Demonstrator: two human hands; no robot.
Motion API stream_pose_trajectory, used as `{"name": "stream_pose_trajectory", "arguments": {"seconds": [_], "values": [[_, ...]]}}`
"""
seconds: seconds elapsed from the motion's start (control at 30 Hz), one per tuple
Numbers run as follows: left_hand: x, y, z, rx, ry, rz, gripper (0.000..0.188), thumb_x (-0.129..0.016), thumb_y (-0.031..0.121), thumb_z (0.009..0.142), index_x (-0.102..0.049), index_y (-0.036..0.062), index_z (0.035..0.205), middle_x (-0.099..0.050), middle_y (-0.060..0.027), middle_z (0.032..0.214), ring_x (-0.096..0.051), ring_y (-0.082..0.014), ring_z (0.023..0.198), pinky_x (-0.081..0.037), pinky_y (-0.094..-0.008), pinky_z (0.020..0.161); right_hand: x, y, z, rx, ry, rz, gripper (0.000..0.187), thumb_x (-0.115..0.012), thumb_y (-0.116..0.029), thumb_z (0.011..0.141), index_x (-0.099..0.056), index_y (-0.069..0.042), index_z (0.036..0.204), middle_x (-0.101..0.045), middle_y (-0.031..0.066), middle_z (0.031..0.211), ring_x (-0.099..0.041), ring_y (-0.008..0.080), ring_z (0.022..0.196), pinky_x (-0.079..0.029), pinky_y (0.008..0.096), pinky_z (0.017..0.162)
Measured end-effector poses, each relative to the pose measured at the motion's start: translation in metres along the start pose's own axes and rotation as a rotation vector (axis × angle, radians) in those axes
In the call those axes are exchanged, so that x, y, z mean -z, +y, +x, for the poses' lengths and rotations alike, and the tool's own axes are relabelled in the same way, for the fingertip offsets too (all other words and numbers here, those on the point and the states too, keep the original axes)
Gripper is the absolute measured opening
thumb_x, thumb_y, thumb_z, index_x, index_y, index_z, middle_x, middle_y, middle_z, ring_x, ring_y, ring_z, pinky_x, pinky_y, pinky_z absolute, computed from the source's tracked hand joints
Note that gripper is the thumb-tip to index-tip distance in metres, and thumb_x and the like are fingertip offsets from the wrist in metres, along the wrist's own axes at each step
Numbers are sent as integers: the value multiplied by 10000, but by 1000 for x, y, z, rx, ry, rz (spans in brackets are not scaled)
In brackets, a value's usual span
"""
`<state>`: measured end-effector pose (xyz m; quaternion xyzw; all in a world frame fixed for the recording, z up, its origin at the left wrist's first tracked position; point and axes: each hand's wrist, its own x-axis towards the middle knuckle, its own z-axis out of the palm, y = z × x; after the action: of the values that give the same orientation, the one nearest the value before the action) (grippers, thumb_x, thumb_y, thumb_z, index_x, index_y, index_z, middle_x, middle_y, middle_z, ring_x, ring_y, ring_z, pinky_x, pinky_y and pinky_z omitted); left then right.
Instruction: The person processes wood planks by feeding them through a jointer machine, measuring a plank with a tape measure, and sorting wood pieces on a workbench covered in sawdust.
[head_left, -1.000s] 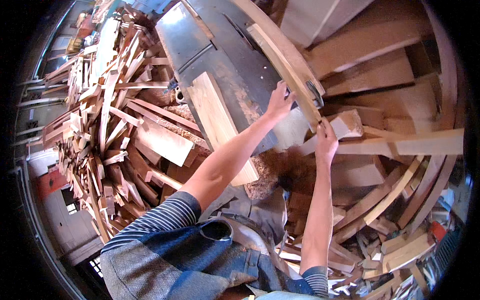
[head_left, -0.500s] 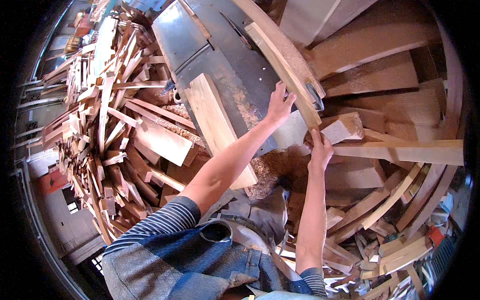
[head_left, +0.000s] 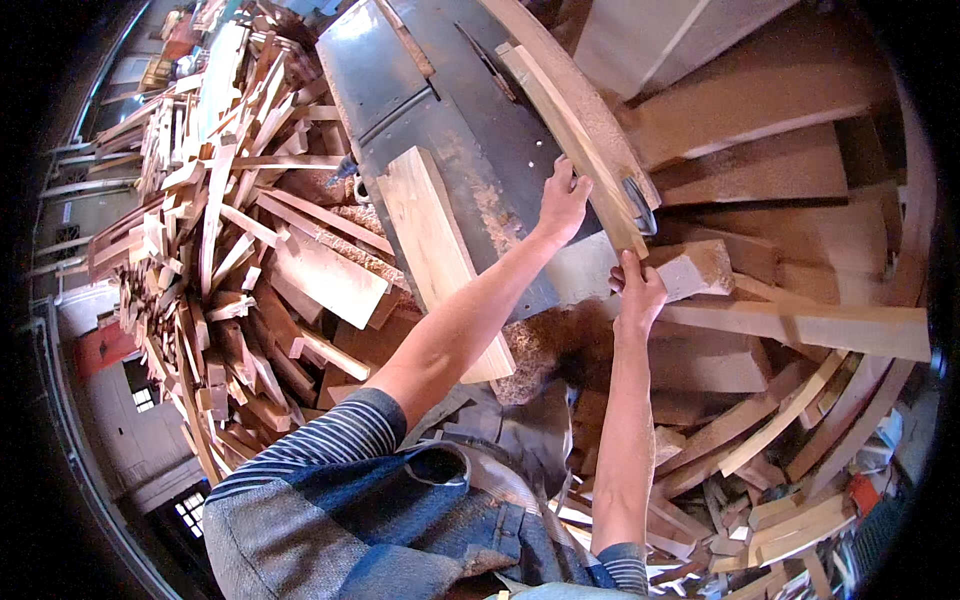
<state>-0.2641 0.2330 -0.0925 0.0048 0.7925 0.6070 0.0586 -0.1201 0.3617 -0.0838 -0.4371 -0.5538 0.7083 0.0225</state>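
A long pale wooden strip (head_left: 585,165) lies on the grey metal machine table (head_left: 470,110), along a curved-looking wooden fence board (head_left: 560,80). My left hand (head_left: 563,208) is closed, its bent fingers pressed to the strip's left side. At the near end of the strip, my right hand (head_left: 638,292) pinches it between thumb and fingers. A metal clamp (head_left: 640,207) sits at the fence's near end, just beyond my right hand. Further up the table, a dark narrow blade-like piece (head_left: 485,60) rises left of the strip's far end.
A thick pale board (head_left: 430,225) lies on the table's left part, under my left forearm. Sawdust (head_left: 490,210) streaks the surface. Heaped offcuts (head_left: 215,230) fill the left side. Large planks (head_left: 740,170) and a long beam (head_left: 810,325) lie to the right.
The view has shifted slightly. Against the clamp and fence, the strip and both hands have slid a little away from me. Both hands have stayed on the strip.
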Motion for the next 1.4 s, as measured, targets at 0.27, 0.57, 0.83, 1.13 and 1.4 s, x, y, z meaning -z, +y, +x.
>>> {"name": "stream_pose_trajectory", "arguments": {"seconds": [0.27, 0.57, 0.83, 1.13, 1.4], "values": [[4, -7, 17, -39, 65, -11, 329, -558, 153, 998, -540, 20, 1297, -582, -44, 883, -507, -127, 797, -468, -324, 767, -16, -22, 6, 75, -47, -265, 389, -726, -292, 973, -713, 96, 949, -714, 149, 808, -698, 183, 667, -561, 316, 548], [2, -6, 16, -65, 112, 42, 345, -551, 207, 990, -552, -34, 1237, -613, -150, 1031, -575, -198, 788, -483, -371, 762, -18, -24, 7, 90, -55, -335, 437, -709, -334, 984, -697, 93, 888, -705, 134, 756, -691, 180, 630, -558, 316, 500], [2, -9, 19, -11, 88, 4, 352, -535, 209, 994, -559, -35, 1246, -617, -131, 1008, -589, -177, 802, -489, -350, 778, -13, -22, 13, 74, -67, -342, 462, -732, -367, 970, -701, 81, 861, -703, 130, 748, -679, 176, 600, -553, 312, 486], [7, -3, 16, -17, 51, -67, 364, -554, 178, 995, -561, -41, 1285, -602, -132, 1228, -613, -189, 988, -490, -364, 905, -11, -7, -7, 77, -61, -200, 373, -669, -319, 1013, -693, 53, 1019, -704, 102, 805, -668, 163, 679, -535, 304, 547], [4, 15, 14, -45, 178, -17, 257, -565, 136, 928, -598, -67, 1083, -584, -275, 1261, -618, -486, 1007, -506, -512, 928, 0, 96, -129, -11, -580, -631, 575, -741, -417, 938, -649, 88, 1197, -714, 138, 1050, -664, 235, 954, -533, 351, 850]]}}
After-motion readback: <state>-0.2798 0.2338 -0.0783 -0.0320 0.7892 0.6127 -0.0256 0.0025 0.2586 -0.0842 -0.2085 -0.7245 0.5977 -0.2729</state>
